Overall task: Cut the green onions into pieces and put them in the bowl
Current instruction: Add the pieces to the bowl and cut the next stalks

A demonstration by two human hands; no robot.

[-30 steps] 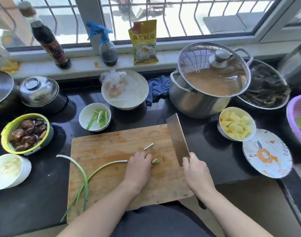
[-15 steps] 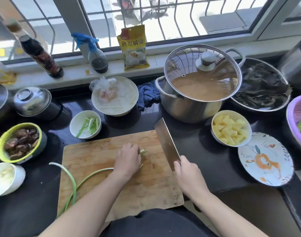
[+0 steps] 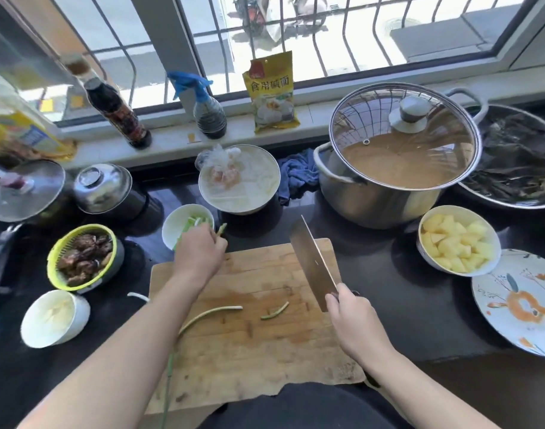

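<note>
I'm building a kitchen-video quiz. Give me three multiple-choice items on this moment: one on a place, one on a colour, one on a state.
1. Where is the left hand?
A. At the small white bowl
B. On the pot lid
C. Flat on the painted plate

2. What colour is the strainer basket holding the dark food?
A. Red
B. Yellow-green
C. Blue

3. How is the cleaver?
A. Lying flat on the cutting board
B. Standing in the pot
C. Raised off the board, gripped by the right hand

Answers: 1 A, the hand pinches a green onion piece at the bowl's rim. 2 B, its rim is yellow-green. 3 C, the blade angles up above the board.
</note>
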